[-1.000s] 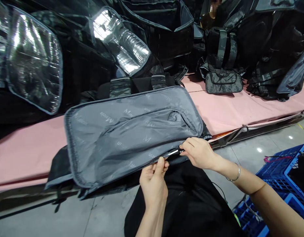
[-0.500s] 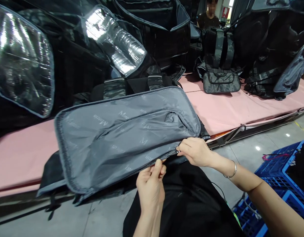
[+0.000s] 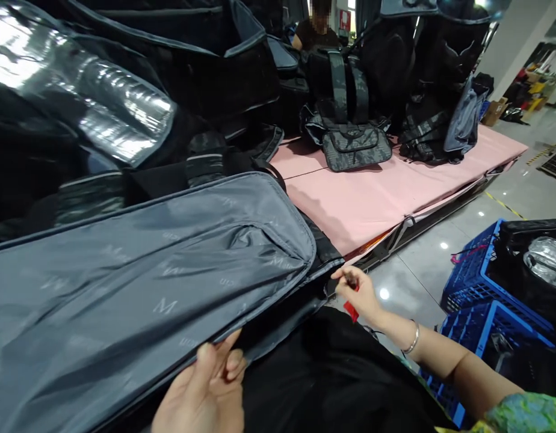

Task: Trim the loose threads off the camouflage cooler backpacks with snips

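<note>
A backpack lies on the pink table with its grey-lined panel (image 3: 138,282) turned up, showing printed lettering and a gathered fold. At the panel's near edge, my left hand (image 3: 206,385) pinches the rim between thumb and fingers. My right hand (image 3: 357,294) is by the bag's right corner, its fingers closed around a small dark item with a red piece (image 3: 351,310) hanging below; the dark item is too small to name. Between the panel and my lap, the bag's black side (image 3: 282,325) shows.
Black bags with silver lining (image 3: 124,114) crowd the left back. A camouflage bag (image 3: 357,147) sits on the pink table (image 3: 350,210). Blue crates (image 3: 474,270) holding black material stand on the floor at right. A person (image 3: 318,30) is behind the bags.
The view has turned right. My right hand has left the panel's edge and moved to the bag's corner, with a red piece now showing. My left hand still pinches the rim.
</note>
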A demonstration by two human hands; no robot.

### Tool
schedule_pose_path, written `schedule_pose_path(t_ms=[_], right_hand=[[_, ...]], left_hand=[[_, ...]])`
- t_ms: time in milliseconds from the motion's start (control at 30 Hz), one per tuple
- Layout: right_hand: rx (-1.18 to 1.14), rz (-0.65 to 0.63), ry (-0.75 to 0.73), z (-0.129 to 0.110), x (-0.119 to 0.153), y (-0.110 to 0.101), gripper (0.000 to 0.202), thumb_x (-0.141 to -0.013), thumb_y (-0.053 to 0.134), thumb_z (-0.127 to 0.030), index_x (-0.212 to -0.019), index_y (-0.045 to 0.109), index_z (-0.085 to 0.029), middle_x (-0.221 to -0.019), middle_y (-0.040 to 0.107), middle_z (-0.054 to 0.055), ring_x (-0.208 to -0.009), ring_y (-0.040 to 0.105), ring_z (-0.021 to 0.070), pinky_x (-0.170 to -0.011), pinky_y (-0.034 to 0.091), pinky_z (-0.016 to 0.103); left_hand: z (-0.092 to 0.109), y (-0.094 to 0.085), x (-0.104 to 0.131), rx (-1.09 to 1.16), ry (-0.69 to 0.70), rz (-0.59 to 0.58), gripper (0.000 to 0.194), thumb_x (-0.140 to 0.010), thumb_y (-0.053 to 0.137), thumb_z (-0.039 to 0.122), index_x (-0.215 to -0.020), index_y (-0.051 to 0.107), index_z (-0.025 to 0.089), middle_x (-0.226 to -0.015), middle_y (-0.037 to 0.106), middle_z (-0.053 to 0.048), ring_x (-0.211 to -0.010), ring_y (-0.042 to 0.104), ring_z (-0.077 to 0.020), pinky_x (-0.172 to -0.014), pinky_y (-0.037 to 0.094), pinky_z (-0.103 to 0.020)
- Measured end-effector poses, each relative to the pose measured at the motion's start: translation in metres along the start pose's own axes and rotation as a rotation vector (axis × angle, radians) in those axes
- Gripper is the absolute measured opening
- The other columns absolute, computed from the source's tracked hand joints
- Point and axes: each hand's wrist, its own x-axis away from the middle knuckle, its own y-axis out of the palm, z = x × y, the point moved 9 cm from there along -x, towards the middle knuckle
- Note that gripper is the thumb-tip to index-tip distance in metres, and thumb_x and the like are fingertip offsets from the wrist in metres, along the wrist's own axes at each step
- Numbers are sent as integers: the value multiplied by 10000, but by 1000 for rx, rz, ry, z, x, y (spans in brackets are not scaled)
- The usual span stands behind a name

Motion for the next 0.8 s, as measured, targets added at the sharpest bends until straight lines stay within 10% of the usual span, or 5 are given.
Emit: schedule_pose_path(t_ms=[200, 533, 800], right_hand=[[-265, 86, 318, 33, -4, 2, 367, -693, 666, -510, -700, 591, -151, -495, 295, -86, -414, 204, 37, -390, 149, 199], [-84, 243, 241, 39, -87, -29, 357, -629, 664, -488, -589, 500, -173, -495, 389, -75, -451, 336, 53, -433, 281, 194], [66, 362, 271, 118, -48, -54, 318, -558, 726, -353, -766, 592, -153, -713, 602, -10, -703, 534, 133, -667, 433, 239]], left_hand=[[1, -1, 2, -7, 46, 38, 295, -481, 839, 311, -518, 602, 139, -661, 669, -27, -556, 449, -99, -417, 311, -211], [17, -41, -25, -162, 228, 106, 188, -565, 753, 290, -577, 641, 139, -666, 695, -49, -621, 605, -165, -477, 437, -225], [-13, -67, -27, -179, 124, 141, 253, -516, 766, 289, -738, 708, 182, -868, 729, -41, -554, 583, -120, -492, 496, -212]])
